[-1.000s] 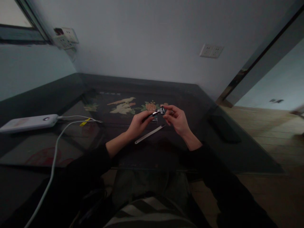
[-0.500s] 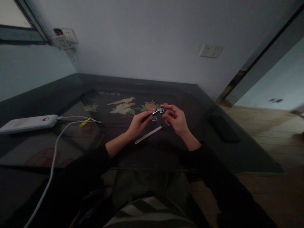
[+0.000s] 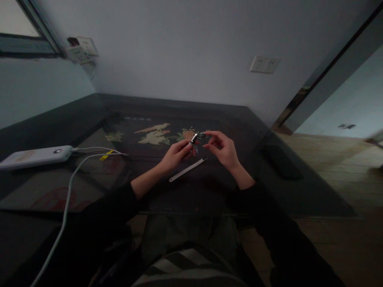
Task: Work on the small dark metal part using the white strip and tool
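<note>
Head view: left hand point(image 3: 176, 153) grips a slim, shiny tool point(image 3: 194, 138); right hand point(image 3: 225, 149) (thumb and forefinger parted) seemingly touches its end.

I saw a power bank point(image 3: 36, 156) on the left of the table point(image 3: 233, 119), its cable point(image 3: 69, 191) running over the near edge, a strip point(image 3: 188, 170) lying between that edge and both hands point(image 3: 223, 149), a slab point(image 3: 281, 161) at right, and sockets point(image 3: 265, 64) on the wall point(image 3: 173, 52) behind.
</note>
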### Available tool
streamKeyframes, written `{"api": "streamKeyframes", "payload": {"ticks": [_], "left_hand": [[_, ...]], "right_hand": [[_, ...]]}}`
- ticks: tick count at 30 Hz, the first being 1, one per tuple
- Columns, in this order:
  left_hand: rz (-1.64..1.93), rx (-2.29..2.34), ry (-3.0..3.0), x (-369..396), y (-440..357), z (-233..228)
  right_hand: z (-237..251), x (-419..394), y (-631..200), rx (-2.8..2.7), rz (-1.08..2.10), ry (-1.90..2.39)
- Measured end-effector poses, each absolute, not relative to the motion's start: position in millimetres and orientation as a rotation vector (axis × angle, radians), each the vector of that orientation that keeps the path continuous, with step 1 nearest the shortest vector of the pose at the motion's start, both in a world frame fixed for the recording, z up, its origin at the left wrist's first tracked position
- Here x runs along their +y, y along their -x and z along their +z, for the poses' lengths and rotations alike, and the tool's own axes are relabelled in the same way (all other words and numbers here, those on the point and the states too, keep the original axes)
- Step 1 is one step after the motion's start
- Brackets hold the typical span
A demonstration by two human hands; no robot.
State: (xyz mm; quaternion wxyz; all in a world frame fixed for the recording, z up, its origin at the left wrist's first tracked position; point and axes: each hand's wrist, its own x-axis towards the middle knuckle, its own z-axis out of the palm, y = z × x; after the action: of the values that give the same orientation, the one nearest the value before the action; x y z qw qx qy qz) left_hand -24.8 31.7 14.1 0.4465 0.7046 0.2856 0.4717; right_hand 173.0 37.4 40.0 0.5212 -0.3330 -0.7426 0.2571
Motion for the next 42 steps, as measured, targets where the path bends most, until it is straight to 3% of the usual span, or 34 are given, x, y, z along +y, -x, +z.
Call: {"api": "streamKeyframes", "payload": {"ticks": [6, 14, 42], "left_hand": [[1.016, 0.576, -1.576, 30.5, 20.5, 9.6], [0.957, 0.567, -1.563, 26.1, 17.5, 11.6], [0.984, 0.589, -1.479, 26.7, 18.6, 13.0]], "right_hand": [[35.1, 34.7, -174.0, -1.864, 0.239, 0.854], [38.7, 32.7, -176.2, -2.035, -0.008, 0.859], [37.2, 35.4, -174.8, -2.031, 0.127, 0.926]]}}
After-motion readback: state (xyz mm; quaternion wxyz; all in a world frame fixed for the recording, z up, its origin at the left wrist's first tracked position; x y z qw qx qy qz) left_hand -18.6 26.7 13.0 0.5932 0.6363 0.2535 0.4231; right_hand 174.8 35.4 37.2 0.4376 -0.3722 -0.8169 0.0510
